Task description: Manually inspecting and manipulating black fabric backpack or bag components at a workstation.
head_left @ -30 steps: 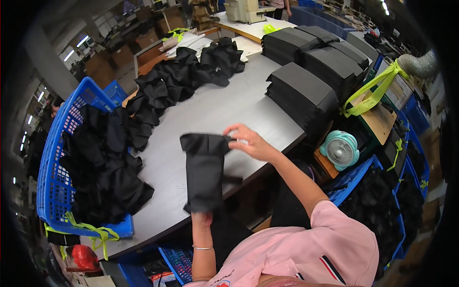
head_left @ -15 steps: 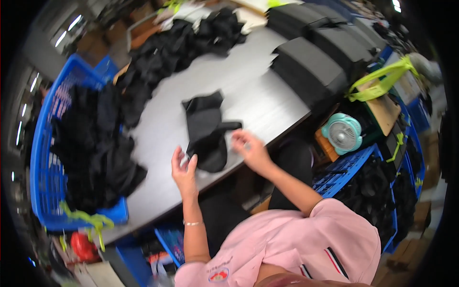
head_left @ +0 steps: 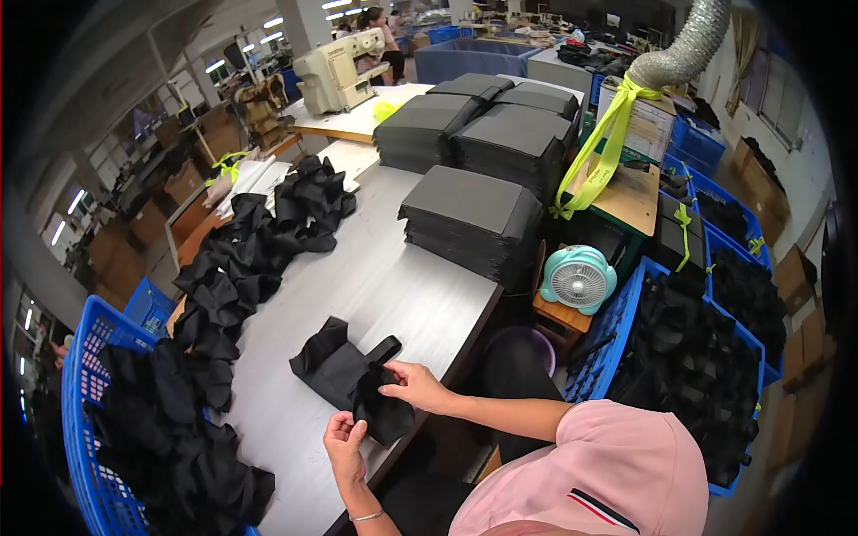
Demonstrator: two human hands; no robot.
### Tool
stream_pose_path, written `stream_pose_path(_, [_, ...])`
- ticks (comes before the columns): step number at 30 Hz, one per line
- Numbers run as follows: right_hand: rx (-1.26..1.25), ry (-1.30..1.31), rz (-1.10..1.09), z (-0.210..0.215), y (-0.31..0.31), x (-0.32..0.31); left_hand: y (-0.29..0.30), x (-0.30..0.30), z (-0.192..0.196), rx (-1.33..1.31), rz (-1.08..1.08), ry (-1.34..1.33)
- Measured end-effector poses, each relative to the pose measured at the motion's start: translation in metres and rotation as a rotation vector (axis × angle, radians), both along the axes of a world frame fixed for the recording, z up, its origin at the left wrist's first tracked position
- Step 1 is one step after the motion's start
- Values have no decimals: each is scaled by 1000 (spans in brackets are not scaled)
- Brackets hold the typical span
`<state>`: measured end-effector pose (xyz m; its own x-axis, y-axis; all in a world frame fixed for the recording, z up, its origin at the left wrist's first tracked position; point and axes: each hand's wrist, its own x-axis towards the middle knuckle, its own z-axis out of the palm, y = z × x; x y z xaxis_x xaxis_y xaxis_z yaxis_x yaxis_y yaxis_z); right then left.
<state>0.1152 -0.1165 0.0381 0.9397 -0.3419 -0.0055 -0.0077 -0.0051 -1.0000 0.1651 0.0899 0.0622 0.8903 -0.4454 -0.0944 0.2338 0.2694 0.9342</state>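
Since the frame half a second earlier, both hands have been brought in to the black fabric piece (head_left: 332, 371), which was then untouched; the view has also been turned, so that the table (head_left: 384, 295) is seen from a changed angle.

The piece is laid on the near part of the table, its near end by the front edge, its far end slanted to the left. A short strap (head_left: 384, 349) is seen standing out from its right side. By the right hand (head_left: 420, 388), the cloth at the near end appears to be pinched between thumb and fingers, beside a dark fold. The left hand (head_left: 343, 444) is set at the near left edge, with thumb and forefinger close together; whether cloth is caught between them cannot be told.

Judged by its creases and raised corners, the piece should be light and limp, though the flatter middle panel may be somewhat stiffer. No fragility is suggested; slippage on the smooth tabletop seems likelier, and loose flaps could be folded under. A hold is best taken at the two edges of the near end, with the strap left free.

To the left, crumpled black cloth (head_left: 179, 438) is heaped in a blue basket (head_left: 75, 393); on the far right, dark sheets (head_left: 474, 204) are stacked.
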Motion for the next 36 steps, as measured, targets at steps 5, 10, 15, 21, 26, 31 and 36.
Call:
stream_pose_path(5, [-344, -106, -56, 14, 16, -7, -10, -3, 2, 138, -136, -42])
stream_pose_path(10, [-672, -282, -298, 20, -1, -3, -7, 0, -4, 413, 449, -353])
stream_pose_path(15, [-675, -173, -256, 5, -11, -1, -7, -7, -15, 283, 563, -194])
stream_pose_path(21, [-611, -164, -6, -2, 14, -17, -20, -27, -27, 289, 577, -243])
stream_pose_path(26, [-723, -213, -93, -1, -9, -2, -9, -22, -31, 373, 748, -360])
stream_pose_path(31, [-817, -199, -12, 3, -29, 9, -17, -26, -37, 415, 673, -381])
stream_pose_path(36, [-902, -254, 44, 11, -35, 5, -25, -27, -37, 484, 680, -451])
